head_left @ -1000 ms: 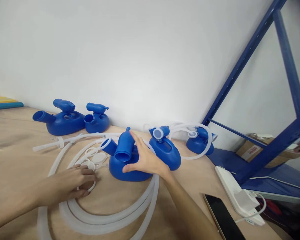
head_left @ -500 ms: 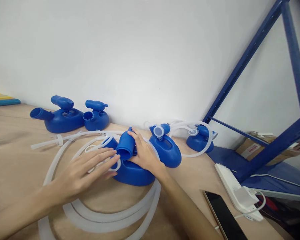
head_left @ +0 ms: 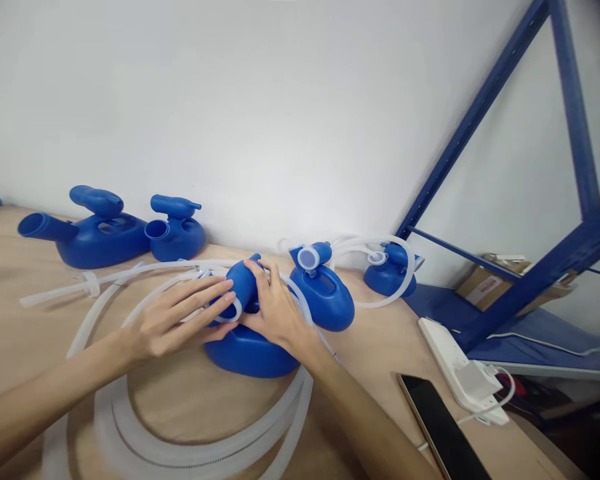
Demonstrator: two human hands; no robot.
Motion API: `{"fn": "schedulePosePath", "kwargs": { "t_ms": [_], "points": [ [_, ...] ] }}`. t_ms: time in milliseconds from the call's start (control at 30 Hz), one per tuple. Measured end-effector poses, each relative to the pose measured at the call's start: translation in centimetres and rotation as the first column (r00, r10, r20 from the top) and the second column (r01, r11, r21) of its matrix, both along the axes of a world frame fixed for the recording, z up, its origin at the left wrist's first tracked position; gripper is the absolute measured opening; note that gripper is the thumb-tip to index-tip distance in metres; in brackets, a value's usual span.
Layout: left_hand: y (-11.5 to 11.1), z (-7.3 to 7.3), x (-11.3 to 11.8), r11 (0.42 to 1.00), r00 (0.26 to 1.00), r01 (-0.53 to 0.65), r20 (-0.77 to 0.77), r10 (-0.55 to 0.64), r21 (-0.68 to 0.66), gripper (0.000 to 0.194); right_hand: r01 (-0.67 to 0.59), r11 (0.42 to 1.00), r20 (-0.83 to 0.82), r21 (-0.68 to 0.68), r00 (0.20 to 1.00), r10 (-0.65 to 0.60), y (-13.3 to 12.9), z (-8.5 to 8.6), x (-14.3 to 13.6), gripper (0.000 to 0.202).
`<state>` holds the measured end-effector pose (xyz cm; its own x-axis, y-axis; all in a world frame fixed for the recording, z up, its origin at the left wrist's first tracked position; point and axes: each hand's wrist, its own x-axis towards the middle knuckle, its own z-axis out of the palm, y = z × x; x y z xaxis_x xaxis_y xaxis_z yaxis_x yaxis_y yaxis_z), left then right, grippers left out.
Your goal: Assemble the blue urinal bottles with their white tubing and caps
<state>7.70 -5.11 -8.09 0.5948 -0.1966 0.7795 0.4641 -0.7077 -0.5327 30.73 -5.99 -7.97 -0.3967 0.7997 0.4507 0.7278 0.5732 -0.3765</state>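
Note:
A blue cylindrical piece [head_left: 242,280] sits over a blue bottle [head_left: 250,352] at the middle of the table. Wrapped round the piece from the right is my right hand [head_left: 275,307]. My left hand [head_left: 180,317] presses a white ring [head_left: 237,309] against the piece's open end, fingertips on its side. The ring is partly hidden by the fingers. Coiled clear tubing [head_left: 195,453] lies around and in front of the bottle. Just behind my right hand stands another blue bottle [head_left: 325,299] whose top piece bears a white ring [head_left: 309,258].
Two blue bottles [head_left: 100,240] [head_left: 180,239] stand at the back left. Further right, a blue bottle [head_left: 387,279] has tubing looped over it. A phone [head_left: 443,427] and a white power strip [head_left: 460,373] lie at the right, beside a blue metal rack [head_left: 480,113].
My left hand has brought the white ring onto the open end of the blue piece, which was bare before. The view has shifted slightly to the right.

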Motion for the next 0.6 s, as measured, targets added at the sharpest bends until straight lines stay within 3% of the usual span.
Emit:
{"fn": "schedulePosePath", "kwargs": {
  "t_ms": [100, 300, 400, 600],
  "points": [
    [1.3, -0.1, 0.0, 0.999, 0.998, 0.051, -0.027, -0.051, 0.008, 0.050, 0.017, 1.000, 0.002, -0.011, 1.000, -0.017, 0.0, 0.1, -0.2, 0.088],
    [3.3, -0.9, 2.5, 0.986, 0.986, 0.164, 0.014, -0.164, -0.041, 0.025, 0.017, 0.999, -0.019, 0.038, 1.000, -0.017, 0.4, -0.3, -0.2, 0.087],
    [3.4, -0.7, 3.2, 0.993, 0.997, 0.083, 0.005, -0.083, -0.079, 0.032, 0.008, 0.999, -0.017, 0.040, 1.000, -0.008, 0.8, -0.6, 0.1, 0.088],
    [3.1, -0.9, 2.5, 0.986, 0.994, -0.104, -0.059, 0.097, -0.127, 0.049, 0.016, 0.996, -0.039, 0.085, 0.999, -0.013, 1.0, -0.3, -0.2, 0.086]
  ]
}}
